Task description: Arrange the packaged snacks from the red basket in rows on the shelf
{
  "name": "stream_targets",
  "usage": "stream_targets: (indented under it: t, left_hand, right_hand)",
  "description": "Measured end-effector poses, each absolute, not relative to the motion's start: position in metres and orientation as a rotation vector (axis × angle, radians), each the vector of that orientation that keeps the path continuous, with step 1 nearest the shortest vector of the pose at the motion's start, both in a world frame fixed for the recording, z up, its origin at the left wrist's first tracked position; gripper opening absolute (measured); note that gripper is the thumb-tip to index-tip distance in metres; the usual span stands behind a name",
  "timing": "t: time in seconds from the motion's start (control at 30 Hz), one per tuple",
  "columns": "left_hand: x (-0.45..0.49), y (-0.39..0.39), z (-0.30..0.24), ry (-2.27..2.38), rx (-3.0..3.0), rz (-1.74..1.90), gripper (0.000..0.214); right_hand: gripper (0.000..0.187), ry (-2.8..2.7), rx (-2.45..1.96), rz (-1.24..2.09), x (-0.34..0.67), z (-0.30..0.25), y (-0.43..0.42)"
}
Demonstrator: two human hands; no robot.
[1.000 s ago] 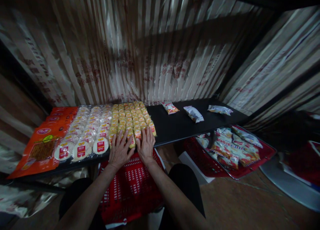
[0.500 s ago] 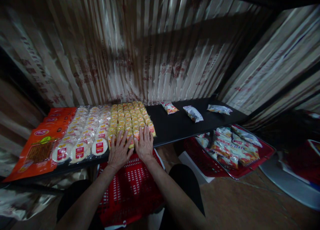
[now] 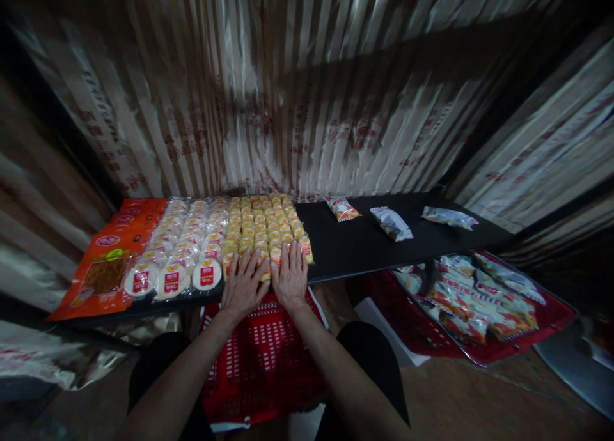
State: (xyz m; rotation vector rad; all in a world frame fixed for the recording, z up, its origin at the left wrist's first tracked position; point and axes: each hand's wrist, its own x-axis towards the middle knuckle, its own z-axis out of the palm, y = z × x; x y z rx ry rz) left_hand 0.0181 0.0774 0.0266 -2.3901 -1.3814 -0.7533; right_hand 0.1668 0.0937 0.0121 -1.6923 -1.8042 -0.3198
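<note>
- Last half second: my view swung slightly left; both hands stayed on the front of the yellow packs [image 3: 268, 220].
- Net: same contact, block's layout looks unchanged, no pack lifted.
- Left hand [image 3: 244, 286]: flat, fingers extended, gripping nothing.
- Right hand [image 3: 290, 278]: same, just beside it, fingers closer together.
- Yellow packs: tight rows on the black shelf [image 3: 330, 252], next to the round white packs [image 3: 206, 275].
- Three loose packets [image 3: 391, 224] unmoved, farther right on the shelf.
- Red basket [image 3: 261, 364] sits below my hands.
</note>
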Motion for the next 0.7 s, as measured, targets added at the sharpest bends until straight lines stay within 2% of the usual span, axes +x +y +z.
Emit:
stream_targets:
  t: [0.43,0.7]
  left_hand:
    - [0.019,0.075,0.022,-1.539,-2.19,-0.97,0.068]
    - [0.023,0.076,0.024,-1.561,-2.158,-0.934,0.068]
  right_hand:
    - [0.064,-1.728,-1.664,-0.33,0.176,0.014,0.095]
    - [0.069,-1.654,-1.827,-0.295,0.186,0.02,0.105]
